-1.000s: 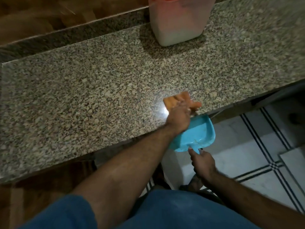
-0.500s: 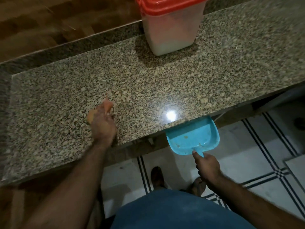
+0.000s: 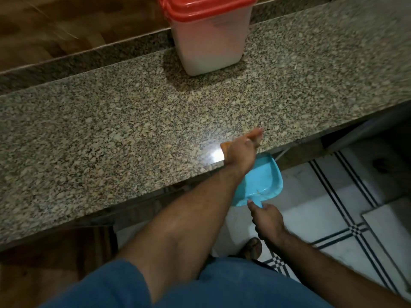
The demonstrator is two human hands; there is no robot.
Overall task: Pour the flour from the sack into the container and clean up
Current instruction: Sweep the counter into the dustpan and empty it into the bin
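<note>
Granite counter (image 3: 111, 130) in my head view looks free of flour, and the container (image 3: 209, 38) stands at 12 o'clock with its red lid (image 3: 206, 7) on — so I judge pouring done, cleanup in its last wipes. No sack shows. At centre, my left hand (image 3: 241, 152) presses an orange cloth (image 3: 225, 146) at the edge, fingers curled over it. Toward 5 o'clock, my right hand (image 3: 266, 221) is closed round the blue dustpan (image 3: 262, 181) handle — pan just under the lip.

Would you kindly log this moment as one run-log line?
phase: cleanup | left hand: wiping orange cloth at counter edge | right hand: holding blue dustpan below edge | container: lidded
</note>
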